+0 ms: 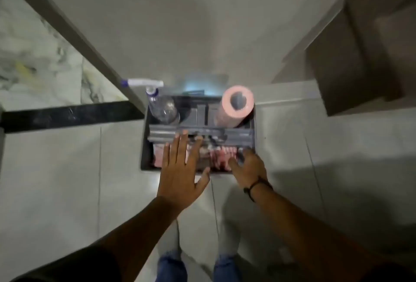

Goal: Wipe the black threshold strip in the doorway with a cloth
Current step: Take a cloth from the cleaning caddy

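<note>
The black threshold strip (67, 115) runs across the floor at the left, between marble flooring and grey tiles. A dark caddy (145, 146) stands on the floor ahead of me, against the wall. A red-and-white cloth (221, 154) lies in its near compartment. My left hand (182, 164) hovers flat over the caddy's near left side, fingers spread, holding nothing. My right hand (247, 169) reaches into the near right corner with fingers curled down by the cloth; whether it grips the cloth cannot be told.
The caddy's far side holds a clear spray bottle (162, 106) with a white nozzle and a pink roll (236, 106). A door frame edge (74, 34) slants at the left. A brown cabinet corner (351, 61) juts out at the right. My feet (198, 263) stand on grey tiles.
</note>
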